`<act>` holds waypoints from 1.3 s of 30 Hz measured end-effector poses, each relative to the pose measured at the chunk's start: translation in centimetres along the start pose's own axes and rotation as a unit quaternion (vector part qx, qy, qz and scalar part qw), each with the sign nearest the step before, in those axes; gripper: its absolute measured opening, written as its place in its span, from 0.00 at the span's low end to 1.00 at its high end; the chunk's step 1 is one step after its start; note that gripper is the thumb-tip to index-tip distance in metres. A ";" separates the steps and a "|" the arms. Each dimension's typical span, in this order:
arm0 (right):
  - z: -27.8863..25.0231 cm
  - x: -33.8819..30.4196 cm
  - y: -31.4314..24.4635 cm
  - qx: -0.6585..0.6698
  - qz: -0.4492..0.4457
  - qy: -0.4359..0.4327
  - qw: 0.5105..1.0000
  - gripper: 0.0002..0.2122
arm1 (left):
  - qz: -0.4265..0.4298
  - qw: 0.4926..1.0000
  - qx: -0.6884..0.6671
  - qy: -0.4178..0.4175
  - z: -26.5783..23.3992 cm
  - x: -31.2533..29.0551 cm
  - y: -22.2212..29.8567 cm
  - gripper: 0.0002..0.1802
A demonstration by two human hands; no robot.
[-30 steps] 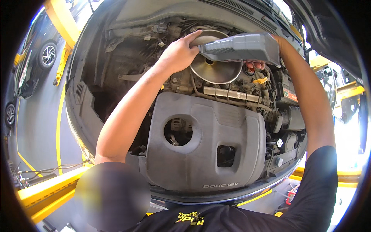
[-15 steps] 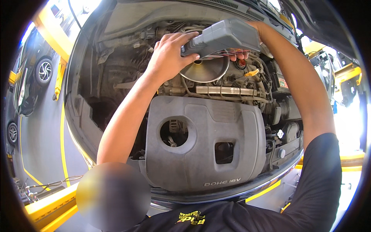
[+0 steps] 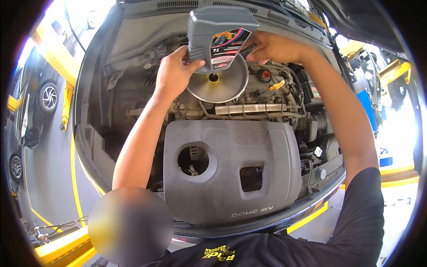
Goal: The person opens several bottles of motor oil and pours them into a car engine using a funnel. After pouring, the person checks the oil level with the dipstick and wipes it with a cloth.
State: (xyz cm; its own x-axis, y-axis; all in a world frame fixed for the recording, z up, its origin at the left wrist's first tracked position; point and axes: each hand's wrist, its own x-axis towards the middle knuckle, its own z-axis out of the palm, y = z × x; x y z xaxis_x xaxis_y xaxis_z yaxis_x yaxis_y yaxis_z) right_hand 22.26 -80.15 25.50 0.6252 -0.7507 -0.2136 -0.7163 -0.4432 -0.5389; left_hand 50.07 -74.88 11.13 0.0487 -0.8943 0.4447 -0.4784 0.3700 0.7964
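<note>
A grey plastic oil bottle (image 3: pixel 200 33) with a dark printed label is tipped upside down over a wide metal funnel (image 3: pixel 218 91). My left hand (image 3: pixel 174 69) grips the bottle's lower left side, thumb across its front. Its mouth is hidden, so I cannot tell whether oil flows. Beside the bottle's right edge is my right hand (image 3: pixel 278 48), fingers bent and apart, a dark gap showing between thumb and forefinger. The funnel stands over the engine, its yellowish outlet hole (image 3: pixel 214 78) visible below the bottle.
A grey plastic engine cover (image 3: pixel 231 164) lies nearer me. Right of the funnel are a round red-rimmed opening (image 3: pixel 264 75) and a yellow handle (image 3: pixel 277 85). The battery (image 3: pixel 311 89) sits at the right. Yellow lift parts (image 3: pixel 62 49) and a parked car (image 3: pixel 38 98) stand at the left.
The bottle has turned so its label faces me, and moved left with my left hand. My right hand has come from behind and under the bottle to its right side.
</note>
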 end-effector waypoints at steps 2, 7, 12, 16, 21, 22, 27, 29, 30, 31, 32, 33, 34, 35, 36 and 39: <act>1.7 -0.2 -0.2 -0.006 -0.023 0.051 0.998 0.42 | -0.003 1.000 0.013 0.000 0.1 0.3 0.0 0.21; 3.7 2.5 0.2 0.016 -0.131 0.170 0.977 0.47 | 0.002 0.996 -0.084 -0.013 0.1 1.4 0.4 0.20; 3.8 3.8 1.4 -0.016 -0.134 0.224 0.965 0.50 | -0.026 0.996 -0.064 -0.054 -0.8 2.0 1.3 0.21; 3.7 3.4 1.2 0.024 -0.149 0.212 0.966 0.49 | -0.008 0.994 -0.093 -0.052 -1.1 2.0 1.7 0.21; 3.6 2.7 1.1 -0.011 -0.106 0.224 0.969 0.46 | -0.025 0.994 -0.068 -0.078 -0.7 2.5 1.7 0.21; 3.6 2.6 1.2 -0.027 -0.097 0.231 0.968 0.47 | -0.018 0.994 -0.079 -0.073 -0.6 2.6 1.6 0.21; 3.1 2.8 1.7 0.001 -0.210 0.230 0.950 0.43 | -0.002 0.993 -0.097 -0.067 -0.8 2.7 1.7 0.21; 3.0 3.1 1.9 0.020 -0.274 0.230 0.934 0.42 | 0.004 0.994 -0.084 -0.069 -0.9 2.7 1.9 0.21; 3.0 3.2 2.0 0.035 -0.269 0.233 0.934 0.42 | -0.009 0.994 -0.085 -0.070 -1.0 2.7 2.0 0.21; 3.0 3.3 2.1 0.050 -0.264 0.235 0.934 0.42 | -0.015 0.993 -0.086 -0.076 -1.1 2.7 2.2 0.21; 2.9 3.4 2.1 0.055 -0.253 0.230 0.938 0.42 | -0.018 0.993 -0.087 -0.081 -1.2 2.7 2.3 0.21; 2.9 3.4 2.1 0.061 -0.242 0.226 0.942 0.42 | -0.019 0.992 -0.087 -0.087 -1.3 2.7 2.4 0.22; 2.9 3.4 2.1 0.066 -0.231 0.221 0.945 0.42 | -0.024 0.993 -0.079 -0.084 -1.4 2.7 2.5 0.22; 2.9 3.4 2.0 0.066 -0.231 0.220 0.945 0.42 | -0.027 0.994 -0.070 -0.082 -1.4 2.7 2.5 0.22; 2.9 3.4 2.0 0.066 -0.232 0.219 0.945 0.43 | -0.028 0.995 -0.061 -0.078 -1.4 2.7 2.6 0.22; 2.8 3.5 1.7 0.049 -0.238 0.232 0.942 0.43 | -0.022 0.993 -0.088 -0.082 -1.5 2.8 2.6 0.23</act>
State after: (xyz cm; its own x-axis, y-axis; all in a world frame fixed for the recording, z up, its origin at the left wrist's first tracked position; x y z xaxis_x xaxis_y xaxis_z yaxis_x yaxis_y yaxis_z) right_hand 24.13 -82.20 21.54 0.6503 -0.6209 0.4378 -0.3426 -0.7540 -0.5605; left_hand 50.25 -76.08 15.07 -0.0843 -0.9339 0.3475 -0.3185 0.3557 0.8787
